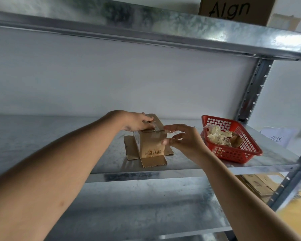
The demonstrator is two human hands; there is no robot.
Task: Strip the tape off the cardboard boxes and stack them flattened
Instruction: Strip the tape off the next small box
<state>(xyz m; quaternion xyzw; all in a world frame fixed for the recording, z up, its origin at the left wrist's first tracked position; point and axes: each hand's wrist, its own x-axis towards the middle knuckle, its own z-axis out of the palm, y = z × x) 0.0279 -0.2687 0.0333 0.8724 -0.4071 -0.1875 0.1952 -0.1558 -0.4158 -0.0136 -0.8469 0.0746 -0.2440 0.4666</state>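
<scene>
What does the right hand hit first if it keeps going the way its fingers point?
Probably the small cardboard box: the right hand points left at its taped top edge, fingertips almost there. The left hand lies beyond, on the box top. Depth is unclear.

"Algn" handwritten on brown carton [236, 10], top shelf. Small box [152, 145]: handling pictograms. Paper sign [276, 138] unreadable.

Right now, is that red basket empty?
No. The red basket holds a heap of crumpled, pale stripped tape and a brown scrap beside it.
</scene>
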